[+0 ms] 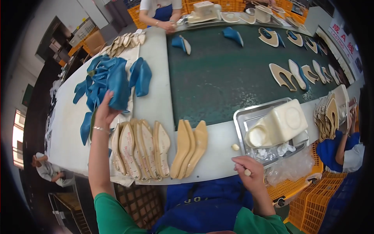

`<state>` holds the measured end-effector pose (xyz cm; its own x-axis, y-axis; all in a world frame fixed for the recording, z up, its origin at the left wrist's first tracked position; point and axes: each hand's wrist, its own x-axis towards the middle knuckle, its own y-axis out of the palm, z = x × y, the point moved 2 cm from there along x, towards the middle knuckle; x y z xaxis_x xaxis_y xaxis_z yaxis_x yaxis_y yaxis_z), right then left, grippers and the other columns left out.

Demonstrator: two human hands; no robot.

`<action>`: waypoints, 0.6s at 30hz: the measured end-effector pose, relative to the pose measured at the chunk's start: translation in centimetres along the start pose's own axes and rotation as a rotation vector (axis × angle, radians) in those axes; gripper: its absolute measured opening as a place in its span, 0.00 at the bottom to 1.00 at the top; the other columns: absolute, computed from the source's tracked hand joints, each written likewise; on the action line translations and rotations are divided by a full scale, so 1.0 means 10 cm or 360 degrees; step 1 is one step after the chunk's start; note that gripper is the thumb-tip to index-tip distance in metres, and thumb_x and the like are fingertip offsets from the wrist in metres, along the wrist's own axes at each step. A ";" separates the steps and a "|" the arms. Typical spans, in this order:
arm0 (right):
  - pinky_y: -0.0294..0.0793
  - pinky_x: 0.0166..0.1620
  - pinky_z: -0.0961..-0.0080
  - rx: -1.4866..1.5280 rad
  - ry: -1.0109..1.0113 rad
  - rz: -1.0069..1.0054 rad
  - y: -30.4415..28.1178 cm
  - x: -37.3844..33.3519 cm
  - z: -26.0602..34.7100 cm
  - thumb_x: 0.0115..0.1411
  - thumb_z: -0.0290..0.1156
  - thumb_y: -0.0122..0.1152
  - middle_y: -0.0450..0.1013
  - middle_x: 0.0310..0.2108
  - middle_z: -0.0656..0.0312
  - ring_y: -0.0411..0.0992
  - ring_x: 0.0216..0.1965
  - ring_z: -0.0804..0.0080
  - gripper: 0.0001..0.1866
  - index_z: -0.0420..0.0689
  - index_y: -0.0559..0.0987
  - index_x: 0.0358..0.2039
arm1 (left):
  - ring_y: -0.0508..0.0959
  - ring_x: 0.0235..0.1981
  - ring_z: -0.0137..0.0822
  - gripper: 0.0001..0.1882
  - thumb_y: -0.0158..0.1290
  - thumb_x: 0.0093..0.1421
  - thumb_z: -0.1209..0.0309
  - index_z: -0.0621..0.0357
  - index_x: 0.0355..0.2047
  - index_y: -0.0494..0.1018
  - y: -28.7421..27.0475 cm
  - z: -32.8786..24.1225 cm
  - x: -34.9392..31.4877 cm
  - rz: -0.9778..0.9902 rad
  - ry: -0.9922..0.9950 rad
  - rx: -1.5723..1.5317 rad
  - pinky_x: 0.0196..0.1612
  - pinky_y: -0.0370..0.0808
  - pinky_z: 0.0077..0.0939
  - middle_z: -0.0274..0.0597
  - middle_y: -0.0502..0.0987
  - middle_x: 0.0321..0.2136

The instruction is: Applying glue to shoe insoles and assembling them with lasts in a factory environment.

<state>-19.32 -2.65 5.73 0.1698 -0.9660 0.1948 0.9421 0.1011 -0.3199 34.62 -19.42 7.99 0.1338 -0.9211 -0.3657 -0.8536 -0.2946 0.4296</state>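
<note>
At the left, my left hand (pixel 106 111) has its thumb against a blue shoe upper (pixel 118 82) and its fingers behind it, gripping it at the pile's edge. More blue uppers (pixel 90 84) lie heaped beyond, and a separate pair (pixel 140 76) lies to their right. Below that hand a row of beige insoles (pixel 134 150) stands close together, with a few tan insoles (pixel 189 148) beside it. My right hand (pixel 251 171) is closed around a stick-like tool, whose round pale end (pixel 247 172) shows; the rest is hidden. Near it are a small cream lump (pixel 235 147) and a metal tray (pixel 238 117).
A white plastic container (pixel 277 123) lies in the tray. Beyond is a green conveyor belt (pixel 210 85) bearing blue uppers and insole pieces. One person (pixel 163 13) stands across, another (pixel 343 146) at right by stacked soles (pixel 327 113). Orange crates (pixel 315 202) stand below right.
</note>
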 end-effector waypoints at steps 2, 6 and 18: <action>0.74 0.32 0.79 0.0108 0.0026 0.0005 -0.11 -0.05 0.03 0.57 0.19 0.56 0.77 0.33 0.54 0.75 0.27 0.72 0.11 0.36 0.81 0.40 | 0.75 0.49 0.39 0.23 0.58 0.60 0.59 0.46 0.54 0.67 0.78 0.42 0.32 0.0271 -0.0044 0.0068 0.52 0.71 0.49 0.36 0.74 0.49; 0.75 0.33 0.78 0.0187 0.0120 -0.0056 -0.43 -0.19 -0.01 0.57 0.19 0.59 0.77 0.33 0.53 0.76 0.29 0.70 0.10 0.36 0.81 0.40 | 0.71 0.52 0.43 0.26 0.56 0.59 0.60 0.44 0.56 0.62 2.05 1.68 1.20 0.0526 -0.0365 0.0154 0.53 0.69 0.54 0.41 0.70 0.52; 0.73 0.32 0.81 0.0241 0.0439 -0.0299 -0.85 -0.47 -0.22 0.58 0.22 0.57 0.77 0.33 0.53 0.74 0.26 0.74 0.09 0.34 0.81 0.38 | 0.70 0.55 0.57 0.27 0.41 0.69 0.69 0.61 0.64 0.45 4.31 4.14 1.68 0.0522 -0.0727 -0.0201 0.53 0.74 0.55 0.64 0.65 0.55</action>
<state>-28.77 0.55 5.54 -0.0752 -0.9968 -0.0268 0.9850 -0.0701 -0.1576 -20.72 -37.03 -13.78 -0.3827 -0.7741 -0.5043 -0.7432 -0.0663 0.6657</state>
